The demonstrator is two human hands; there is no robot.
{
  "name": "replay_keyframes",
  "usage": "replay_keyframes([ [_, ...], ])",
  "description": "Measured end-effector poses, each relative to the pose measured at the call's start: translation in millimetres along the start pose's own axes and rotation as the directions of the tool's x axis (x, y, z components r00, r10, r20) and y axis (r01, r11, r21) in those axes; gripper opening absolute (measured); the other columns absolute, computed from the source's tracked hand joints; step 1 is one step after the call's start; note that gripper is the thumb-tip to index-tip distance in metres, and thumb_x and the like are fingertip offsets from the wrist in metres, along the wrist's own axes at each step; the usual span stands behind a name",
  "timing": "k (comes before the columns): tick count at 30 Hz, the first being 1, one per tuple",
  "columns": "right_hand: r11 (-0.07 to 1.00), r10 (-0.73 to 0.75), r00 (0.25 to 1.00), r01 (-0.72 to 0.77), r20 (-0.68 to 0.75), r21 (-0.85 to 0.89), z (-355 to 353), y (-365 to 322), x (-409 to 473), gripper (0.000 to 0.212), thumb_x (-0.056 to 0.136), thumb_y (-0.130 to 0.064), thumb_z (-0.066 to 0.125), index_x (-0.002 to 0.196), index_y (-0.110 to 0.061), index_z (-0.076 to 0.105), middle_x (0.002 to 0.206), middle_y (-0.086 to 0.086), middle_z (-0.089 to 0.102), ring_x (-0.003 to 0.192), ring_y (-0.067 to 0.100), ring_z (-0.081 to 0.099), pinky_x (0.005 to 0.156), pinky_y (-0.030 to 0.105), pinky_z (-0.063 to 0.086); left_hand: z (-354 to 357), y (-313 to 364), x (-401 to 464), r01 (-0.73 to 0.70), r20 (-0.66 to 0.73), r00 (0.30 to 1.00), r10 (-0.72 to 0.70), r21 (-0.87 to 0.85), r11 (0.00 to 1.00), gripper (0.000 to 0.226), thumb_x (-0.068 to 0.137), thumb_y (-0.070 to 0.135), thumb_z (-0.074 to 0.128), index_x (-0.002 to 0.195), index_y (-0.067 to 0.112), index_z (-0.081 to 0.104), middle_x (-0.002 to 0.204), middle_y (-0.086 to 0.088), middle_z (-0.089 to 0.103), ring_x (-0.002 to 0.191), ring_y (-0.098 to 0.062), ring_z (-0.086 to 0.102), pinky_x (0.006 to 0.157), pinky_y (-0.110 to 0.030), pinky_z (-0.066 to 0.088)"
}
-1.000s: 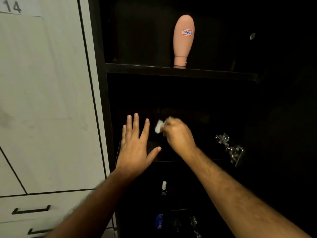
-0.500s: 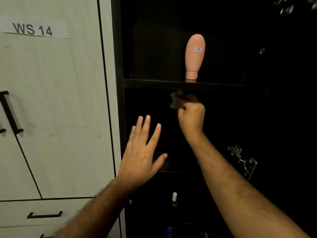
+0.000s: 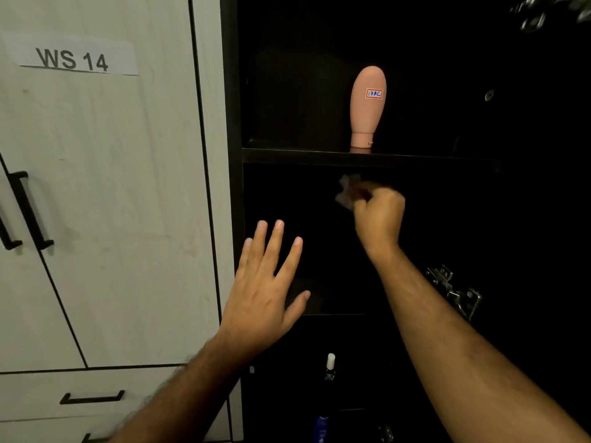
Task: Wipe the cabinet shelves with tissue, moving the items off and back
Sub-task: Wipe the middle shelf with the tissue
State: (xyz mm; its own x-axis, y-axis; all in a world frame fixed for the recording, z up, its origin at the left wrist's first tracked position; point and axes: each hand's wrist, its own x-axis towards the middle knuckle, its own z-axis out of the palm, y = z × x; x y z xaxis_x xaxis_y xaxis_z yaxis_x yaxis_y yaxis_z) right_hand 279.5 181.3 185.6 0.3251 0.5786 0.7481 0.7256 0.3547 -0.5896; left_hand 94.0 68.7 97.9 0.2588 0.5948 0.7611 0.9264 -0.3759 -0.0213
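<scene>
Tissue [image 3: 347, 191]: crumpled wad, just below the shelf [image 3: 367, 157] edge.
Handling: likely light, soft, tears easily (best bunched in the fingertips).
Right hand [image 3: 379, 215]: fingers curled round tissue.
Left hand [image 3: 265, 282]: fingers spread, holding nothing, lower left of shelf.
Bottle [image 3: 367, 107]: upright on shelf.

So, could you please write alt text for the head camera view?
A right hand grips a crumpled white tissue just under a dark cabinet shelf, where a peach plastic bottle stands cap-down. The open left hand hovers by the cabinet's left edge.
</scene>
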Motion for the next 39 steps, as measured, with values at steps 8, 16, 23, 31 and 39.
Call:
replay_keyframes([
  [8, 0.967, 0.116, 0.99, -0.095, -0.074, 0.238, 28, -44, -2, 0.025, 0.092, -0.015, 0.062, 0.113, -0.002, 0.069, 0.11, 0.011, 0.069, 0.105, 0.02, 0.064, 0.093, 0.02, 0.044, -11, -11, -8, 0.031, -0.084, 0.996, -0.026, 0.053, 0.998, 0.083, 0.088, 0.046, 0.054, 0.153, 0.017, 0.013, 0.163, -0.015, -0.001, 0.149, -0.034, -0.007, 0.121, -0.044, -0.003],
  [16, 0.785, -0.619, 0.774, 0.617, 0.136, 0.059, 36, -16, -32, 0.015, 0.071, -0.001, 0.079, 0.085, -0.004, 0.075, 0.087, 0.014, 0.068, 0.075, 0.028, 0.067, 0.069, 0.03, 0.055, 1, -15, -24, 0.066, -0.07, 0.996, -0.058, 0.125, 0.99, 0.088, 0.086, 0.049, 0.056, 0.153, 0.012, 0.013, 0.161, -0.021, 0.001, 0.149, -0.038, -0.005, 0.121, -0.048, 0.0],
  [23, 0.773, -0.595, 0.701, 0.633, 0.394, 0.042, 41, 25, -65, 0.027, 0.077, 0.002, 0.067, 0.1, -0.01, 0.072, 0.095, 0.008, 0.06, 0.086, 0.025, 0.055, 0.068, 0.036, 0.05, 19, 1, -44, 0.033, 0.027, 0.999, -0.036, 0.098, 0.995, 0.085, 0.086, 0.051, 0.051, 0.153, 0.015, 0.013, 0.162, -0.018, 0.0, 0.149, -0.036, -0.005, 0.12, -0.046, -0.001],
  [31, 0.877, -0.367, 0.75, 0.477, 0.55, -0.066, 24, 52, -88, 0.011, 0.079, 0.001, 0.064, 0.078, -0.01, 0.063, 0.083, 0.002, 0.055, 0.072, 0.02, 0.059, 0.056, 0.026, 0.041, 29, 14, -58, 0.005, 0.201, 0.979, -0.04, 0.168, 0.986, 0.084, 0.085, 0.056, 0.045, 0.152, 0.014, 0.015, 0.161, -0.018, 0.006, 0.15, -0.034, -0.003, 0.115, -0.053, 0.011],
  [39, 0.948, -0.179, 0.73, 0.308, 0.659, -0.084, 28, 41, -95, 0.011, 0.092, -0.013, 0.05, 0.091, -0.009, 0.061, 0.089, -0.001, 0.054, 0.083, 0.021, 0.058, 0.059, 0.023, 0.037, 20, 24, -66, 0.067, 0.21, 0.972, -0.106, 0.183, 0.981, 0.082, 0.087, 0.057, 0.044, 0.153, 0.017, 0.014, 0.163, -0.015, 0.003, 0.15, -0.031, -0.005, 0.121, -0.051, 0.007],
])
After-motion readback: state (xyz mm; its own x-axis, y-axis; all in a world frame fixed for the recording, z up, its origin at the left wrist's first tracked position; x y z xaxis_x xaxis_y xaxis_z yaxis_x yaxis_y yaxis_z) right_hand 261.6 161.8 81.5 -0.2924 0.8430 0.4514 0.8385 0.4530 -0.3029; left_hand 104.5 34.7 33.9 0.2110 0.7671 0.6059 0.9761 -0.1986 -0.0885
